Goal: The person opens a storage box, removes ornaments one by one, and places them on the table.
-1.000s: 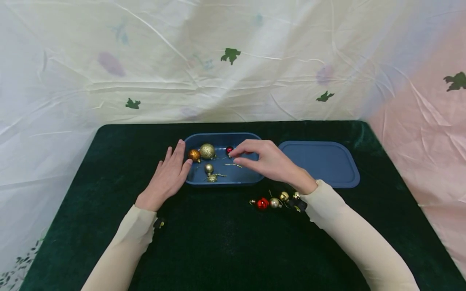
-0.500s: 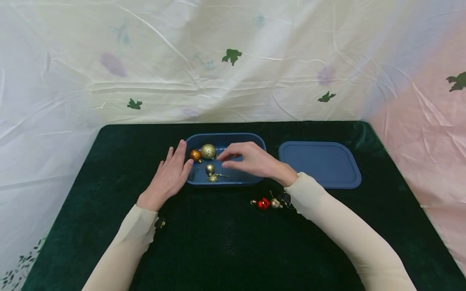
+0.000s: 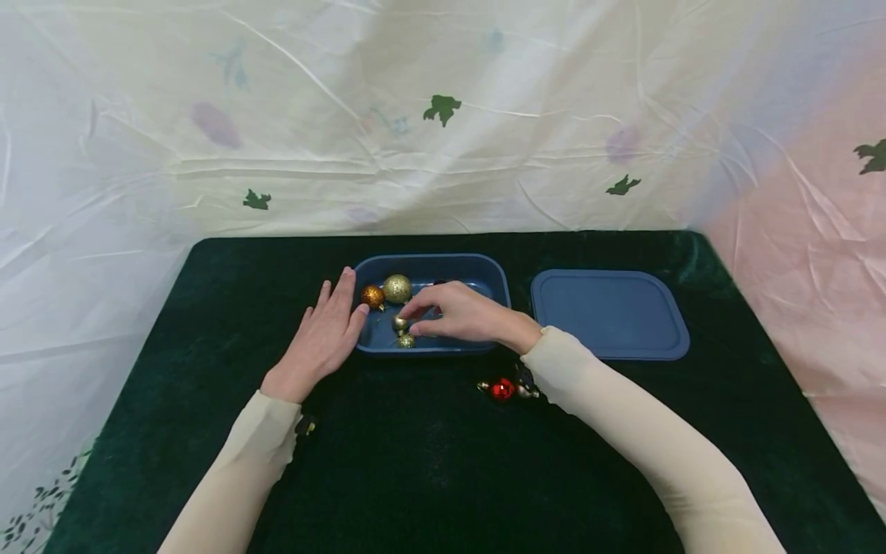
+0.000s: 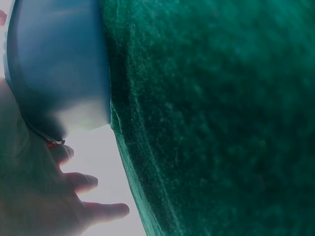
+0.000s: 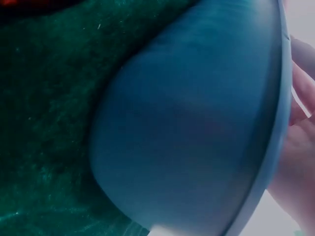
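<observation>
My left hand (image 3: 320,336) lies with fairly straight, spread fingers against the left end of a blue box (image 3: 501,277); in the left wrist view the box wall (image 4: 59,59) rises beside the fingers. Over the box, my right hand (image 3: 465,312) bends its thumb and index finger downward, a gap showing between them. Those fingertips are right at a small gold bauble (image 3: 399,322), with a small glittery gold bauble (image 3: 405,340) just below. Farther left in the box sit an orange glitter bauble (image 3: 372,297) and a larger pale gold one (image 3: 398,288). A dark red bauble is mostly hidden behind the right hand.
Right of the box lies a flat blue lid (image 3: 611,314). In front, a shiny red bauble (image 3: 502,388) and other small baubles lie on the dark green cloth (image 3: 415,462), partly covered by my right wrist. A pale hanging cloth (image 3: 311,115) stands behind the table.
My right hand has moved left and down across the box, from near the dark red bauble to the small gold baubles. The left hand keeps its place at the box end.
</observation>
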`<state>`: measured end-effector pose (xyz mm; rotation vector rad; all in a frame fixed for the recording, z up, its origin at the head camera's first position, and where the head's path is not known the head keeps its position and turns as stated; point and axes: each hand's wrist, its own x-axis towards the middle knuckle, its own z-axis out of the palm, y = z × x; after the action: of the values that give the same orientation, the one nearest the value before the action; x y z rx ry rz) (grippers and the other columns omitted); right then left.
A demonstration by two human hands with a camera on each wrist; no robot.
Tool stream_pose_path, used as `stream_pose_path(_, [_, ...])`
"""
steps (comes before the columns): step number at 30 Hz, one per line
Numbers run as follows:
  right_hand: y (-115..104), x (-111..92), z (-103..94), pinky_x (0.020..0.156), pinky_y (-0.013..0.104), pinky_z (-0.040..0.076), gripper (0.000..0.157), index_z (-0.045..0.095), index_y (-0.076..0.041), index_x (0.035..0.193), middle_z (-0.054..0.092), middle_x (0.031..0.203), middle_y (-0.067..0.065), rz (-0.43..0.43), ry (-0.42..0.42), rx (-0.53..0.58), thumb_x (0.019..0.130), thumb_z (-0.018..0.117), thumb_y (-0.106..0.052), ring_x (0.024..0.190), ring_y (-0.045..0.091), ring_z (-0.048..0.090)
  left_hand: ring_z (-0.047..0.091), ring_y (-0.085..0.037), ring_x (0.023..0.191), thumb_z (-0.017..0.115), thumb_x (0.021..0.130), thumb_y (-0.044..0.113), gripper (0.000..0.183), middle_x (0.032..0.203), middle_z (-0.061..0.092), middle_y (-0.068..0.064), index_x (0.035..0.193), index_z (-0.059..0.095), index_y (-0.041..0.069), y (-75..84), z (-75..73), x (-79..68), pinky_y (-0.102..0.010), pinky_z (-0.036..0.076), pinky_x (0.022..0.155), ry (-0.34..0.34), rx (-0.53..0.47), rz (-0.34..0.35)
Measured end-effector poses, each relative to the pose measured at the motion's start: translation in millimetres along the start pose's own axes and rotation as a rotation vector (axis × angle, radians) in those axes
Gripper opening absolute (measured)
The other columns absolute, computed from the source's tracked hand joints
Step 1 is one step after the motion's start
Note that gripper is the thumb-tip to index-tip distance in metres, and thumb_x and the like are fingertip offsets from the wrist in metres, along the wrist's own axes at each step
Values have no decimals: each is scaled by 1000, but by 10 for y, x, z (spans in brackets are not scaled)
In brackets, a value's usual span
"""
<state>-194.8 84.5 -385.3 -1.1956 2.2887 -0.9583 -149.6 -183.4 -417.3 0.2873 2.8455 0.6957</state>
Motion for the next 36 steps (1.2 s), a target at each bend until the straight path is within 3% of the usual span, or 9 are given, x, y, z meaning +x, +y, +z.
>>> stream_pose_path(12, [49, 91, 65, 105, 38, 51, 38, 65, -12, 136, 67, 133, 2, 60, -100, 38, 98, 70, -17, 124, 17, 62, -3, -42, 157, 22, 111, 51, 73, 173, -7, -8, 166, -10, 16, 19, 1, -2, -73, 7, 119, -3, -2, -2])
stream_pose_path(26, [105, 142, 126, 105, 33, 50, 41, 64, -8, 138, 66, 135, 4, 34, -168, 47, 98, 69, -14, 120, 14, 63, -2, -42, 157, 22, 111, 50, 73, 173, -5, -9, 167, -8, 15, 23, 6, -3, -73, 9, 119, 2, -1, 2])
stream_pose_path(36, [223, 168, 180, 104, 33, 50, 40, 65, -14, 138, 68, 130, 1, 34, -189, 22, 99, 69, -18, 118, 11, 63, -2, -42, 157, 22, 111, 51, 73, 174, -5, -9, 167, -8, 15, 27, 7, -8, -73, 9, 119, 6, -8, 8])
